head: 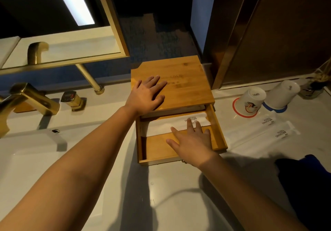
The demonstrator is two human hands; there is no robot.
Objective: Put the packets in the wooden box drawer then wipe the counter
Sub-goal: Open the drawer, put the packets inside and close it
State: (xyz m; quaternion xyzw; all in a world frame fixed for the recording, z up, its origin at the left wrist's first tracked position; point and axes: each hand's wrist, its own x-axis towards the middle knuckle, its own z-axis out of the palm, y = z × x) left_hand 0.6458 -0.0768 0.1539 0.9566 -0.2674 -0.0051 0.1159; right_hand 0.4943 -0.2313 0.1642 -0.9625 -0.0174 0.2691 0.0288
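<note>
A wooden box point(180, 85) stands on the white counter point(161, 186), its drawer point(219, 132) pulled out toward me. My left hand point(147, 94) lies flat on the box lid with fingers spread. My right hand point(192, 141) reaches into the drawer, its straight fingers touching a white packet point(161, 126) printed "BRUSHING TEETH" that lies across the drawer's back part. Two more white packets, one point(254, 125) and another point(268, 137), lie on the counter right of the drawer.
Two upturned cups, one with a red rim point(250, 101) and one with a blue rim point(281, 94), stand behind the loose packets. A dark blue cloth point(308, 182) lies at the right edge. A gold faucet point(30, 98) and sink point(26, 159) are on the left, under a mirror.
</note>
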